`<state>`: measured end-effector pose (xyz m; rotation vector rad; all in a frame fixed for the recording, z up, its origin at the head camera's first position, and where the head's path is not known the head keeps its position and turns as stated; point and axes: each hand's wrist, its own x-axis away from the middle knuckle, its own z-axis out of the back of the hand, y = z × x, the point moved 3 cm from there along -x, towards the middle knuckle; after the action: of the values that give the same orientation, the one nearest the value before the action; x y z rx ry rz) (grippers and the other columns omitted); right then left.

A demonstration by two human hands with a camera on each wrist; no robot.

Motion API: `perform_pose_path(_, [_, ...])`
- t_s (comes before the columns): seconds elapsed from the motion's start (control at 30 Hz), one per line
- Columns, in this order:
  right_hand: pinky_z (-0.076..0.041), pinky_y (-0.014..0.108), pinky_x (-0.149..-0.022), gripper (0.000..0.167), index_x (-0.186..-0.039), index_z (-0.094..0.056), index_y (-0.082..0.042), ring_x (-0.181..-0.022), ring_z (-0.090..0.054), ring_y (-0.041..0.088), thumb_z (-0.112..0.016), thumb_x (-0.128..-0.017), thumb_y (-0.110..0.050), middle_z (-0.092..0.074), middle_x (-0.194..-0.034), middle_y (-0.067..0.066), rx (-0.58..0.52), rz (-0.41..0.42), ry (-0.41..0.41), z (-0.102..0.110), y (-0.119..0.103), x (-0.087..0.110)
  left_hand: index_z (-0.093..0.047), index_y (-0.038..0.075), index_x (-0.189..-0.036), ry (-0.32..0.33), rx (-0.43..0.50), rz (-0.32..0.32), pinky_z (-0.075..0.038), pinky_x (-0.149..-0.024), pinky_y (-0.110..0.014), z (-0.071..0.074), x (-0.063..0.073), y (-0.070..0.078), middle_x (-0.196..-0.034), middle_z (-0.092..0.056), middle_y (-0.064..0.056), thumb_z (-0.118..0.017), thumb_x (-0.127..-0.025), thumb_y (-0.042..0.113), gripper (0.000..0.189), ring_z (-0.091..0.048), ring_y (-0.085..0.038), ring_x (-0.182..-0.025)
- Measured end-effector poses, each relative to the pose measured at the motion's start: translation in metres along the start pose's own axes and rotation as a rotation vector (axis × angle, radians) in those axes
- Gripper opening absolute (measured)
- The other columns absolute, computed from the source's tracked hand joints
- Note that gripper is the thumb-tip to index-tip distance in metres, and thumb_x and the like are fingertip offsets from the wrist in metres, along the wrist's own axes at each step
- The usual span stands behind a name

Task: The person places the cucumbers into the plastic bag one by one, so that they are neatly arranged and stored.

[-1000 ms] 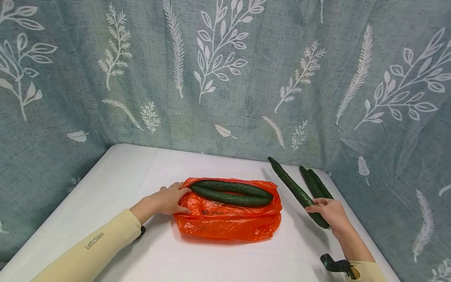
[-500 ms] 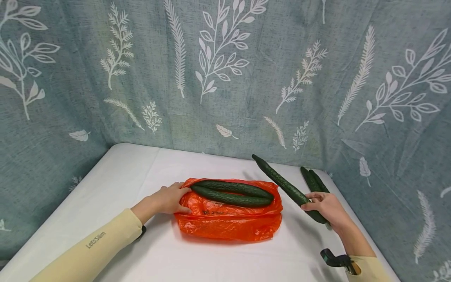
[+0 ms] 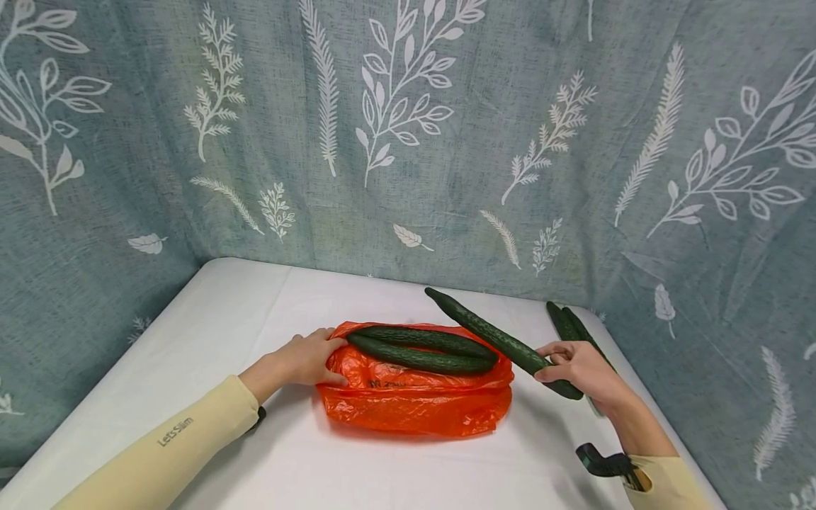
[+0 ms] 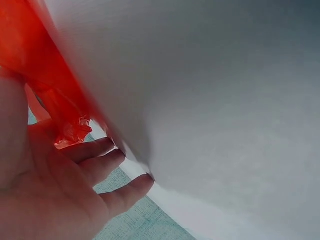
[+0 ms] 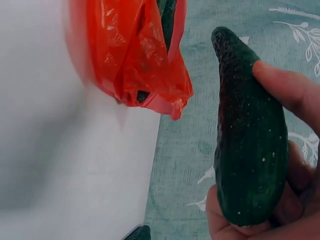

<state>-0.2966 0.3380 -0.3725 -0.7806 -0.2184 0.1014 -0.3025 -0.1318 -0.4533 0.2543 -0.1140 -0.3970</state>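
Observation:
A long dark green cucumber (image 3: 494, 334) slants up and leftward from my right hand (image 3: 585, 372), which grips it near its lower end between thumb and fingers. Its far tip overlaps the back edge of an orange-red plastic bag (image 3: 414, 414) in the head view. Two cucumbers (image 3: 414, 359) lie side by side in the bag's opening. My left hand (image 3: 311, 360) holds the bag's left end, thumb in front and index finger at the opening. In the left wrist view, the other fingers (image 4: 131, 192) extend loosely by the white table surface.
More cucumbers (image 3: 563, 322) lie at the table's back right corner, partly hidden behind the right hand. The white tabletop (image 3: 382, 471) is bordered by a blue-green leaf-patterned cloth (image 3: 319, 212) at the back and sides.
My right hand has carried its cucumber leftward from the pile at the right, so its tip now overlaps the bag. The left hand keeps its place on the bag.

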Motion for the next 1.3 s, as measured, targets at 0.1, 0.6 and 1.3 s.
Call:
perform_pose_path(0.1, [-0.048,0.058,-0.099,0.054,-0.129,-0.063,0.0,-0.128,-0.051,0.046,-0.08,-0.083,-0.02,-0.058,-0.138,0.022,-0.019,0.02,-0.022,-0.002,-0.003,-0.002,-0.054,0.011,-0.144,0.001,-0.008,0.007,-0.041,-0.102,-0.065,0.0,0.0,0.0,-0.15,-0.045,-0.022,-0.077,-0.081,0.059,0.083,-0.047,-0.038,-0.136])
perform_pose_path(0.6, [-0.05,0.038,-0.083,0.034,-0.11,-0.069,-0.001,-0.083,-0.054,0.019,-0.079,-0.081,-0.015,-0.028,-0.064,-0.001,0.0,0.202,-0.207,-0.018,-0.034,-0.015,-0.053,0.013,-0.146,-0.019,-0.013,0.004,-0.038,-0.103,-0.069,0.0,0.0,-0.002,-0.153,-0.042,-0.022,-0.074,-0.083,0.06,0.082,-0.047,-0.038,-0.137])
perform_pose_path(1.3, [-0.052,0.048,-0.098,0.049,-0.065,-0.034,-0.012,-0.118,-0.062,0.026,-0.081,-0.08,-0.011,-0.06,-0.073,0.01,0.045,0.311,-0.398,-0.054,-0.058,-0.045,-0.05,0.015,-0.148,-0.048,0.008,0.013,-0.035,-0.106,-0.068,0.002,0.0,-0.003,-0.156,-0.038,-0.019,-0.075,-0.083,0.06,0.083,-0.05,-0.038,-0.135])
